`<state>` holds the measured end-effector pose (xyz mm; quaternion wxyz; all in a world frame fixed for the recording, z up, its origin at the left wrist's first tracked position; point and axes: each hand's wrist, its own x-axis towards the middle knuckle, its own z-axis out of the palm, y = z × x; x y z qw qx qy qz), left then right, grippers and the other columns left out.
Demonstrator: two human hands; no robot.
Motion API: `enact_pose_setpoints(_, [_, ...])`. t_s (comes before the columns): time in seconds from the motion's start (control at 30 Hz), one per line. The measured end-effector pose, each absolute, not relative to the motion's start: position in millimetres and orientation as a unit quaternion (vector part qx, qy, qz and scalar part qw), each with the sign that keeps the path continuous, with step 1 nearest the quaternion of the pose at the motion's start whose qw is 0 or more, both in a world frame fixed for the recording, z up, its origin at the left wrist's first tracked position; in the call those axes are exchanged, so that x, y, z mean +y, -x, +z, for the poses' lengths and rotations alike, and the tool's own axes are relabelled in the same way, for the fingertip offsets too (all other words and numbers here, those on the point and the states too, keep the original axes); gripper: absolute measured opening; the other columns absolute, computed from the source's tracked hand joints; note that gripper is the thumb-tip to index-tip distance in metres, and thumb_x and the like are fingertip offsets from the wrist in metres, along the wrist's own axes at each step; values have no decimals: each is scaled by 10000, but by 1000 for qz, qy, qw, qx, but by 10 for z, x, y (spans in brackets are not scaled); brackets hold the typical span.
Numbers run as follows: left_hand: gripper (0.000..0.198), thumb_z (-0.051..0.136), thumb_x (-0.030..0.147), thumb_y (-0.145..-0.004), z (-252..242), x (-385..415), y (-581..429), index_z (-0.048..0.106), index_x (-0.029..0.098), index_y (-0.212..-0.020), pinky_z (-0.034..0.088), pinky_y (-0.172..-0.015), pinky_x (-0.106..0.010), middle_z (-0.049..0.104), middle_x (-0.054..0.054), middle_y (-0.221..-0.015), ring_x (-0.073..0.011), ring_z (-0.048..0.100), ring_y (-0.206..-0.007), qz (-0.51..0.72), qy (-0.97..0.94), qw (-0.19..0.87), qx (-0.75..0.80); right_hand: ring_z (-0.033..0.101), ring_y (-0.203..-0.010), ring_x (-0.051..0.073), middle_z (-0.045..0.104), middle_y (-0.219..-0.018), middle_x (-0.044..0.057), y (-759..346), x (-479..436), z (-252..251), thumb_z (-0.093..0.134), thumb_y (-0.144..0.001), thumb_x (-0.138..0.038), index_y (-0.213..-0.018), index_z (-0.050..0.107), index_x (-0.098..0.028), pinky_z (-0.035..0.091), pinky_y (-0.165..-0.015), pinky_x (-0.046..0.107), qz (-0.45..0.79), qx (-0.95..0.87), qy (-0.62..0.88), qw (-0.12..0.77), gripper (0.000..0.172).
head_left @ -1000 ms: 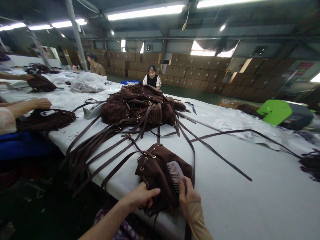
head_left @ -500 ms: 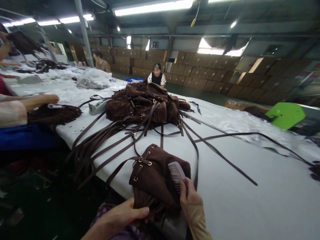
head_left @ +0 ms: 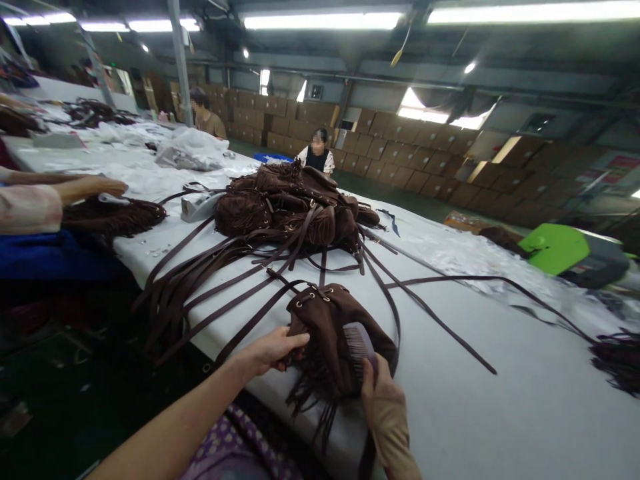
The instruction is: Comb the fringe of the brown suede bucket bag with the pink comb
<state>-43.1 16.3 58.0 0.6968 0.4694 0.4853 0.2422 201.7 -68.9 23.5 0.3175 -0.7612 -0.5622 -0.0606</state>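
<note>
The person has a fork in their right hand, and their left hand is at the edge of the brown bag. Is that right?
Not quite: it's a comb, not a fork. The head view shows its long row of thin teeth. The right hand does hold it, and the left hand is at the edge of the brown bag.

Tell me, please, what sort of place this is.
Probably a bag workshop or small factory: fringed brown bags lie heaped on a long white table, with rows of cardboard boxes stacked behind.
</note>
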Motion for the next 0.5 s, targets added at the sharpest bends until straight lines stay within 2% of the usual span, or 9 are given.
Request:
enact_pose_setpoints(0.1, [446, 682, 573, -714, 517, 19, 680, 612, 145, -819, 268, -457, -225, 558, 12, -678, -104, 418, -531, 221, -508, 671, 493, 660, -590, 240, 718, -801, 146, -2085, -589, 291, 169, -967, -641, -1092, 648, -102, 464, -517, 306, -70, -556, 766, 316, 732])
enact_pose_setpoints(0.23, [428, 634, 562, -764, 376, -191, 902, 624, 140, -695, 324, -545, -228, 520, 20, -604, -116, 441, -583, 262, -570, 629, 459, 647, -578, 237, 718, -801, 141, -2092, -572, 260, 198, -968, -627, -1082, 651, -108, 456, -523, 311, -78, -577, 754, 305, 698])
enact_pose_setpoints(0.33, [417, 611, 576, -770, 241, -294, 918, 577, 165, -713, 272, -459, -226, 472, 35, -549, -114, 411, -501, 230, -557, 626, 495, 647, -578, 230, 721, -803, 132, -2085, -535, 282, 195, -976, -619, -1061, 657, -113, 458, -528, 307, -89, -597, 739, 300, 691])
enact_pose_setpoints(0.4, [430, 592, 600, -765, 161, -335, 895, 552, 172, -736, 228, -402, -220, 441, 44, -538, -105, 375, -439, 213, -517, 643, 524, 673, -643, 235, 727, -853, 151, -2079, -533, 353, 171, -984, -617, -1026, 671, -107, 472, -552, 302, -104, -612, 723, 303, 716])
enact_pose_setpoints(0.5, [435, 603, 596, -751, 122, -363, 862, 551, 165, -723, 238, -366, -217, 448, 36, -558, -100, 374, -412, 220, -505, 643, 533, 700, -708, 240, 735, -899, 151, -2012, -627, 546, 221, -1010, -588, -1050, 684, -117, 462, -546, 281, -179, -608, 703, 322, 661])
